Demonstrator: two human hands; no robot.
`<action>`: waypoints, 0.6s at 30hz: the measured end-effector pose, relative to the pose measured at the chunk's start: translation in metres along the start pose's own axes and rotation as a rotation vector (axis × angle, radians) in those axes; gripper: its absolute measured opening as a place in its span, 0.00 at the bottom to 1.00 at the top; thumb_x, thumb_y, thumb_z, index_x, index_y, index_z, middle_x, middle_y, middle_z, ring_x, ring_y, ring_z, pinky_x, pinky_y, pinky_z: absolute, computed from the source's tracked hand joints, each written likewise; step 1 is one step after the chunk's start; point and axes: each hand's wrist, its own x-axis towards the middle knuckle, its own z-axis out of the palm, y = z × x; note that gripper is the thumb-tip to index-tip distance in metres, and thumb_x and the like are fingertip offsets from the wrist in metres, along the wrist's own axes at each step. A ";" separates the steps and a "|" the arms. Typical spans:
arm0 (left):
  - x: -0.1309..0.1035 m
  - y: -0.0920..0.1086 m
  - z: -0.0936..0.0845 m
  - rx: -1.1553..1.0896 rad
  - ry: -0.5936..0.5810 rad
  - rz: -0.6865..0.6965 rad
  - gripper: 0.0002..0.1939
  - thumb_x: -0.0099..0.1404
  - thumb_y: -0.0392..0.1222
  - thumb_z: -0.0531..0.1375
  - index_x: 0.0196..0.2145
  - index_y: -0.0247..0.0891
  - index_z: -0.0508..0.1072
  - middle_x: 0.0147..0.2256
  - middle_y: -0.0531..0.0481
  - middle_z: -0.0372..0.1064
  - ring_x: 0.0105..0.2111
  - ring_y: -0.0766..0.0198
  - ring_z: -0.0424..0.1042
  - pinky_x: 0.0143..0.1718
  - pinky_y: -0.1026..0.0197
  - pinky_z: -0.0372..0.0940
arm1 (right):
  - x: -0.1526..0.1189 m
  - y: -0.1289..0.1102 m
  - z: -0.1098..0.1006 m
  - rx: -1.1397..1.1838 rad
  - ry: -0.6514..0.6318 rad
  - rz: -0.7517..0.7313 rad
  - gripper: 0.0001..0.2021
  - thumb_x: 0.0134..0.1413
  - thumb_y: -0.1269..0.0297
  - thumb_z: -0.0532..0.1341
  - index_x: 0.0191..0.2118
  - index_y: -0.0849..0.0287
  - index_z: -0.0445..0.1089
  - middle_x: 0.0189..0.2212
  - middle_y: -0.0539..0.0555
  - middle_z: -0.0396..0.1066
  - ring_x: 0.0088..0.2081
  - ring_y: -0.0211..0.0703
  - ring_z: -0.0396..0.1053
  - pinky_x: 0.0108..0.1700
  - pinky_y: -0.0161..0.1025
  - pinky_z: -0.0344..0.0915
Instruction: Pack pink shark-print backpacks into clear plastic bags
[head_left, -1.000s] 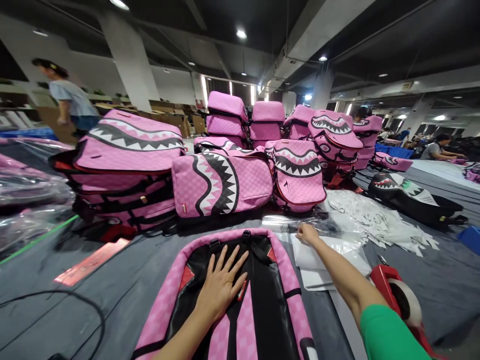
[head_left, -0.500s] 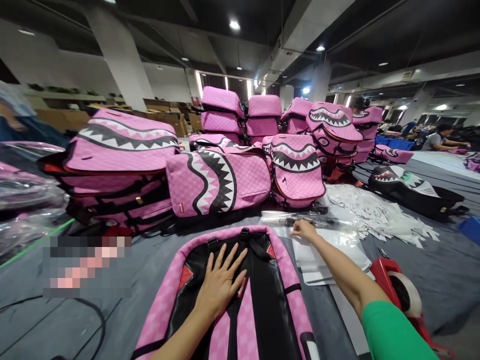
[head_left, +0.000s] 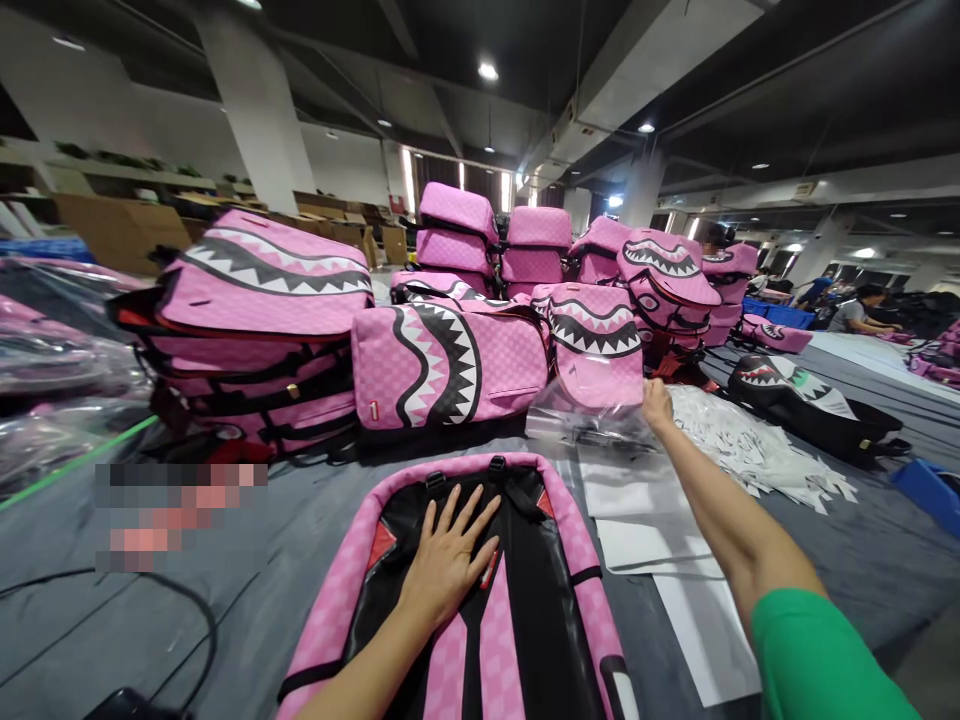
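Note:
A pink and black backpack (head_left: 499,650) lies strap side up in front of me, its lower part cut off by the frame. My left hand (head_left: 448,560) rests flat on the black upper panel, fingers spread. Farther off to the right, my right hand (head_left: 658,405) pinches the edge of a clear plastic bag (head_left: 589,422) and holds it partly raised. Behind the film stands a pink backpack with a shark-mouth print (head_left: 596,335). White sheets (head_left: 645,545) lie below the plastic.
Stacked pink backpacks (head_left: 266,270) stand at the left and along the back. A heap of white tags (head_left: 750,450) lies on the right, near a black shark-print bag (head_left: 795,400) and a blue bin (head_left: 930,495). A co-worker (head_left: 862,312) sits far right.
My right hand has moved away and to the right, lifting the edge of the clear plastic bag off the sheets. My left hand stays on the backpack. The red tape dispenser is no longer visible.

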 end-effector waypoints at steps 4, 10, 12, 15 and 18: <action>-0.001 0.002 -0.001 -0.008 -0.017 -0.011 0.29 0.71 0.54 0.53 0.67 0.56 0.55 0.69 0.51 0.52 0.69 0.42 0.47 0.65 0.31 0.45 | -0.003 -0.047 -0.059 0.106 0.118 -0.130 0.13 0.70 0.64 0.46 0.36 0.58 0.64 0.34 0.57 0.71 0.38 0.45 0.69 0.41 0.38 0.59; 0.014 0.011 -0.025 -0.044 -0.104 -0.041 0.27 0.71 0.51 0.54 0.66 0.55 0.59 0.68 0.48 0.54 0.69 0.42 0.48 0.65 0.31 0.45 | -0.096 -0.120 -0.117 0.446 0.180 -0.567 0.14 0.67 0.59 0.51 0.29 0.54 0.57 0.25 0.47 0.62 0.27 0.38 0.61 0.33 0.33 0.58; 0.016 0.021 -0.048 -0.097 -0.183 -0.087 0.28 0.68 0.50 0.57 0.65 0.51 0.63 0.67 0.45 0.56 0.69 0.40 0.49 0.65 0.30 0.44 | -0.141 -0.127 -0.130 0.574 0.204 -0.713 0.14 0.67 0.57 0.52 0.29 0.54 0.57 0.24 0.46 0.60 0.26 0.37 0.60 0.31 0.34 0.58; -0.002 0.049 -0.087 -0.466 -0.198 -0.108 0.33 0.58 0.55 0.66 0.60 0.45 0.70 0.63 0.41 0.64 0.66 0.40 0.54 0.66 0.34 0.46 | -0.212 -0.118 -0.122 0.582 0.127 -0.806 0.14 0.68 0.58 0.53 0.29 0.54 0.59 0.22 0.46 0.60 0.24 0.38 0.60 0.28 0.34 0.58; -0.047 0.088 -0.116 -1.287 -0.140 -0.148 0.31 0.58 0.64 0.62 0.53 0.43 0.76 0.54 0.42 0.73 0.58 0.47 0.68 0.61 0.44 0.59 | -0.278 -0.100 -0.083 0.565 0.019 -0.814 0.14 0.70 0.59 0.52 0.30 0.54 0.63 0.23 0.48 0.64 0.23 0.38 0.63 0.27 0.34 0.58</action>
